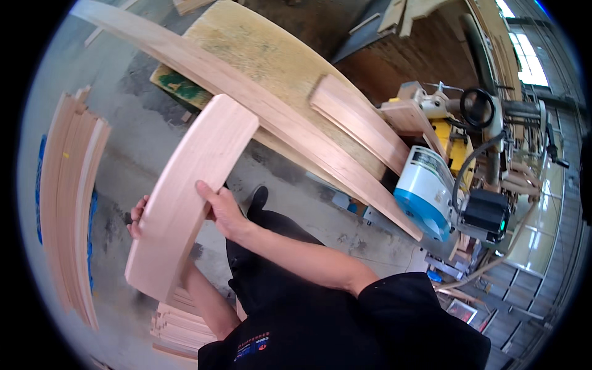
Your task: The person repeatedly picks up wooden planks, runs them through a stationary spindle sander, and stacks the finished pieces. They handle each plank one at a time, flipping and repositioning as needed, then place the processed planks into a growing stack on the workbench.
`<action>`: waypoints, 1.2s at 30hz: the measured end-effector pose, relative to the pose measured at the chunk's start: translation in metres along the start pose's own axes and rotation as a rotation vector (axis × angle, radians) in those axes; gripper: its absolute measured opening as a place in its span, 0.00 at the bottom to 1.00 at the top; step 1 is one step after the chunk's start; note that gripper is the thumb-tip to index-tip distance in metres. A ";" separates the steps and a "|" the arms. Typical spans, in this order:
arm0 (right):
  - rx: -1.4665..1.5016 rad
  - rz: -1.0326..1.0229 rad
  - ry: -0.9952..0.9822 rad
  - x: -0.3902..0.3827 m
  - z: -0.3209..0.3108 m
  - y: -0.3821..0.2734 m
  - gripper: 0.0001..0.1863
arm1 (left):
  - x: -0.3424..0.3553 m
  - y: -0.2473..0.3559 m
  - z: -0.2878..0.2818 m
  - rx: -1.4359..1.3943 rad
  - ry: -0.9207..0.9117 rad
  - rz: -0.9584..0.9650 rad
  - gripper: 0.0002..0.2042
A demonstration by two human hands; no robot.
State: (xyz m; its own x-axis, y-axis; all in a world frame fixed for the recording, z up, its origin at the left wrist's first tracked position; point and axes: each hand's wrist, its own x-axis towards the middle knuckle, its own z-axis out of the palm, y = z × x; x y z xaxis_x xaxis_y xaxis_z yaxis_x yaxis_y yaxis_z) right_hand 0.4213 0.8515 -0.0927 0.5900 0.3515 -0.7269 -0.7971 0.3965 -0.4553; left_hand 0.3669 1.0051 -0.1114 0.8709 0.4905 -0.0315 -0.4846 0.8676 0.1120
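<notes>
Left of the worn yellow table (265, 46), grey concrete floor (132, 102) is seen, and a tall stack of pale boards (71, 197) is set there; nearer than the table, a second stack (182, 327) is partly hidden. Across the table top a long board (290, 126) is laid slantwise, with short stock (361, 120) placed beside it. To the table's right, a white-and-blue motor (425, 179) is mounted, with a black handwheel (478, 107) fitted beyond.

And here, on the near side of the table, the held board (188, 185) is kept off the floor: its long axis is slanted, upper end pointed toward the table, lower end turned away to the lower left. Its left edge is wrapped by the left hand (137, 217); its right edge is clasped by the right hand (227, 213), thumb laid on top.

Counted: one board held, two floor stacks, one motor, one handwheel; the short stock's layers cannot be told.
</notes>
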 end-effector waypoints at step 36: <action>-1.781 -1.178 0.533 0.067 -0.128 -0.175 0.34 | -0.110 0.127 -0.059 1.066 0.800 -0.062 0.28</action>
State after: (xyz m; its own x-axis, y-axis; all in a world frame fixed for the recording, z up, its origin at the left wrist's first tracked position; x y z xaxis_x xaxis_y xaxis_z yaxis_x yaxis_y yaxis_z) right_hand 0.5841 0.6968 -0.1278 0.9224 0.2817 0.2642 0.3569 -0.8833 -0.3042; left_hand 0.2045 1.0664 -0.1519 0.4238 0.6840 -0.5938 0.1736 0.5821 0.7944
